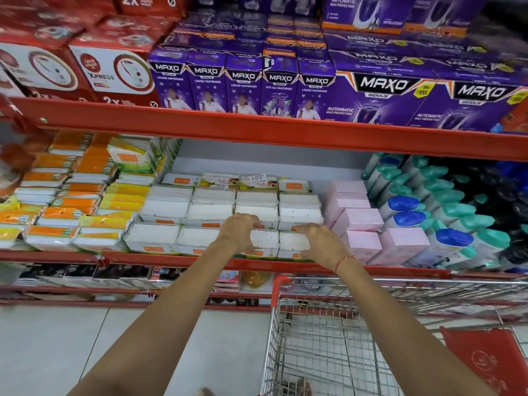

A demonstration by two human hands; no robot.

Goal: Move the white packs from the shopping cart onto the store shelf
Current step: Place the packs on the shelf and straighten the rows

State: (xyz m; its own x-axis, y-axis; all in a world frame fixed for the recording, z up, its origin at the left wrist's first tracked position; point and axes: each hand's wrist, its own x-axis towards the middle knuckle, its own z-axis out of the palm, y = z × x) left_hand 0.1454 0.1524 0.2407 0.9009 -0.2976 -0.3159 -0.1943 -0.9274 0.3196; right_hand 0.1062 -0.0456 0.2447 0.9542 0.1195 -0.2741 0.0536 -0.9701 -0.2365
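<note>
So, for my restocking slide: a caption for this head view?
Both hands, left hand and right hand, rest on white packs on the red shelf, above the cart.

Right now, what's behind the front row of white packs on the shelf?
Behind the front white packs sit more rows of white packs, then yellow-topped packs at the back. Both hands cover part of the front row.

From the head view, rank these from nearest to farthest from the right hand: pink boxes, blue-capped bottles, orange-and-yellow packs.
From the right hand:
1. Pink boxes, just to its right.
2. Blue-capped bottles, farther right, beyond the pink boxes.
3. Orange-and-yellow packs, far left of the shelf.
</note>
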